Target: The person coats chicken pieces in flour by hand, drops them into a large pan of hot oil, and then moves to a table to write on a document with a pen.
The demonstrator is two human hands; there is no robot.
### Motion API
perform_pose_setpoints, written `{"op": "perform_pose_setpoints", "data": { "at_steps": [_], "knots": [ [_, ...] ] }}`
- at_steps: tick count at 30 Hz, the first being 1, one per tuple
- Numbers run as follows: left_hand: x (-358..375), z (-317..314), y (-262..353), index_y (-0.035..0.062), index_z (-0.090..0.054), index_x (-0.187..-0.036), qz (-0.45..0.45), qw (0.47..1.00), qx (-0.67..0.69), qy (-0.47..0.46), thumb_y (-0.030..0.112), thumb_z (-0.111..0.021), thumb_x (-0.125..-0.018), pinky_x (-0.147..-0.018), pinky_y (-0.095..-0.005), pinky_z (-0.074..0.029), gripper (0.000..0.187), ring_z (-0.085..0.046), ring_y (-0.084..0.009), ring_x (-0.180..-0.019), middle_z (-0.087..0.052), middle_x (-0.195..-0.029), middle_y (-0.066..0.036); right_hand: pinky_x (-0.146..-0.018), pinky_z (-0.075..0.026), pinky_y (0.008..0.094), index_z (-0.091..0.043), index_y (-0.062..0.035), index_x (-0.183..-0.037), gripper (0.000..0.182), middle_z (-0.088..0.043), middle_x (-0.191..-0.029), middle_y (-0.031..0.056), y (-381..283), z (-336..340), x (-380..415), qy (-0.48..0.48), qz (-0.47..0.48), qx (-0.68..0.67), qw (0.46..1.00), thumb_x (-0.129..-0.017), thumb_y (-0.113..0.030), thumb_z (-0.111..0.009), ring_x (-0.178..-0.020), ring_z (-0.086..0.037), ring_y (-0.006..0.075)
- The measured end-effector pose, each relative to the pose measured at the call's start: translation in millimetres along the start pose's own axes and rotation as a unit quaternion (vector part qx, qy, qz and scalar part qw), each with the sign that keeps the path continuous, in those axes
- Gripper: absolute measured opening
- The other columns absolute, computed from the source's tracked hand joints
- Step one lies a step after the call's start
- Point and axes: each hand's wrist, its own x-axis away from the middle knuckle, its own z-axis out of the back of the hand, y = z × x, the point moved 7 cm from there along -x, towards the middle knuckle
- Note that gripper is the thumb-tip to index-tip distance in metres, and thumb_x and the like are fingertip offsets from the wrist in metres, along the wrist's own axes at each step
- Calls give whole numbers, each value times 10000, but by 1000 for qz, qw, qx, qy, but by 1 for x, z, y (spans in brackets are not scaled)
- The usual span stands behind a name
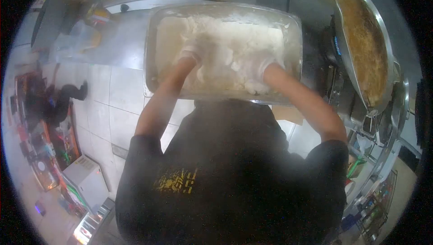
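Note:
A deep rectangular metal pan (151, 46) stands in front of me, with white flour (257, 32) spread through it, heaped thickest toward the far side. Both hands are down inside the pan, in what look like thin, pale gloves coated with flour. My left hand (198, 52) is in the left-centre of the flour, its fingers blurred and partly hidden. On the right side, my right hand (257, 67) touches floury lumps (256, 87) near the pan's near wall. Motion and flour hide its fingers, so I cannot make out what either hand holds.
A large wok of bubbling brown oil (365, 42) is at the right, with a blue burner flame (337, 45) beside it. A metal strainer (373, 123) hangs at its near end. Blurred containers (85, 35) stand on the steel counter (122, 37) at left. Another person (58, 100) is at far left.

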Motion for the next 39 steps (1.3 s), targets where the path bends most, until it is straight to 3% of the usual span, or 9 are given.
{"op": "perform_pose_setpoints", "data": {
  "at_steps": [7, 12, 21, 25, 28, 29, 32, 36, 39],
  "knots": [
    [-52, 10, 16, 100, -680, -1026, 112, 992, -52, -26, 189, -525, -888, -739, -397, -556, 226, -685, -285, -910, -694, -1022, -92, -793, -537, 450, -703, -71, -1024, 259, -702, -987, 193, 2, -49, -10, 47, 58, -39, 996, -873, -212, -546, -913, -683, 347],
    [-73, 0, 22, 98, -685, -952, 136, 972, -169, 85, 160, -541, -886, -659, -358, -552, 170, -687, -241, -826, -692, -909, -89, -786, -542, 453, -692, -70, -1010, 260, -701, -966, 197, 14, -14, 0, 70, 121, -34, 990, -863, -242, -565, -900, -687, 343],
    [-24, 149, 24, 42, -660, -991, 191, 912, 350, 98, 248, -556, -931, -705, -325, -526, 238, -659, -210, -825, -678, -928, -119, -823, -530, 450, -673, -9, -980, 376, -689, -951, 221, 84, 19, 11, 144, -69, -102, 982, -899, -356, -554, -915, -670, 367],
    [-45, 99, 41, 75, -662, -1023, -52, 995, -48, -63, 355, -607, -894, -770, -356, -532, 313, -660, -259, -908, -671, -1003, -148, -897, -493, 454, -688, 3, -1006, 430, -684, -975, 240, 111, 28, 6, 222, -96, -88, 966, -898, -392, -553, -950, -659, 379],
    [-7, 87, 59, 66, -665, -1040, -120, 987, 9, 110, 348, -611, -853, -812, -386, -530, 343, -657, -279, -954, -675, -1015, -128, -845, -496, 454, -664, -35, -941, 298, -675, -909, 222, 129, 26, 17, 308, -117, -107, 938, -863, -316, -603, -892, -651, 369],
    [-8, 112, 66, 57, -632, -1142, -34, 994, -15, -107, 315, -564, -856, -841, -383, -530, 390, -641, -305, -1014, -644, -1118, -159, -869, -486, 452, -664, -35, -967, 303, -672, -934, 226, 129, 27, 22, 293, -136, -127, 938, -858, -312, -607, -928, -640, 373],
    [0, 92, 37, 54, -605, -1206, 66, 994, 15, -83, 247, -529, -882, -859, -398, -526, 384, -629, -324, -1039, -631, -1151, -167, -947, -447, 447, -653, -32, -1063, 355, -645, -1045, 240, 126, 33, 41, 279, -185, -163, 928, -841, -307, -624, -1050, -587, 391],
    [26, 63, 13, 59, -621, -1178, -76, 981, -66, 166, 186, -554, -875, -860, -411, -528, 336, -637, -357, -1012, -645, -1137, -176, -1091, -306, 475, -662, -22, -1106, 459, -565, -1259, 244, 125, 23, 53, 417, -167, -133, 883, -830, -387, -622, -1245, -443, 416],
    [42, 72, 8, 58, -638, -1141, 59, 992, 6, 110, 175, -562, -884, -854, -423, -527, 292, -650, -373, -979, -673, -1066, -182, -1149, -213, 513, -674, -16, -1098, 493, -514, -1346, 243, 121, 21, 63, 458, -153, -138, 865, -828, -425, -616, -1340, -330, 428]
  ]
}}
